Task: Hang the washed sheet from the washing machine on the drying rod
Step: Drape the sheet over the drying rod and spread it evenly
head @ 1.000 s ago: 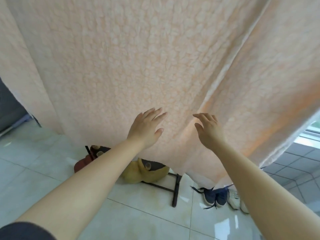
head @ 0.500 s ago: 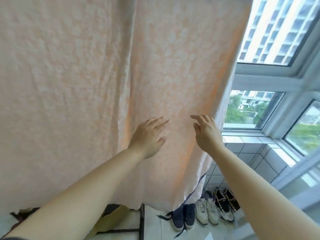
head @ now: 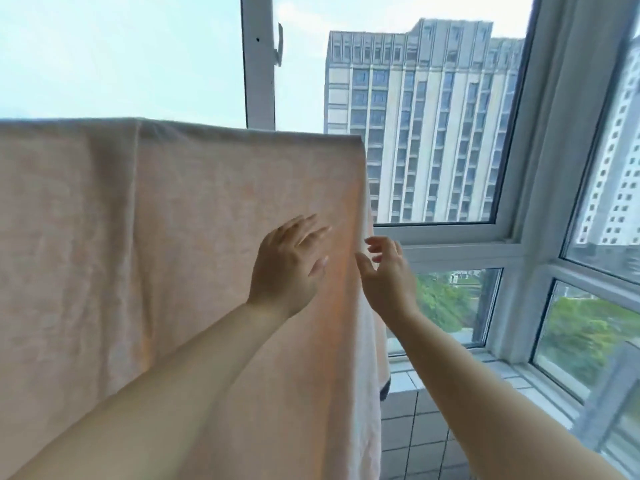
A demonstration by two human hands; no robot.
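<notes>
the left hand (head: 287,268) reaches up, its fingers straight and spread wide, right at the peach sheet (head: 121,237). the right hand (head: 388,275) is just beside it, at the sheet's right edge, fingers loosely bent and holding nothing; i cannot tell if it touches. the sheet hangs down, folded over at its top. behind it is a window (head: 450,233), and far off a tall building (head: 415,116).

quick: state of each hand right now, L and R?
Left hand: open, fingers spread at the sheet, gripping nothing.
Right hand: open, loosely curled beside the sheet's right edge, holding nothing.
</notes>
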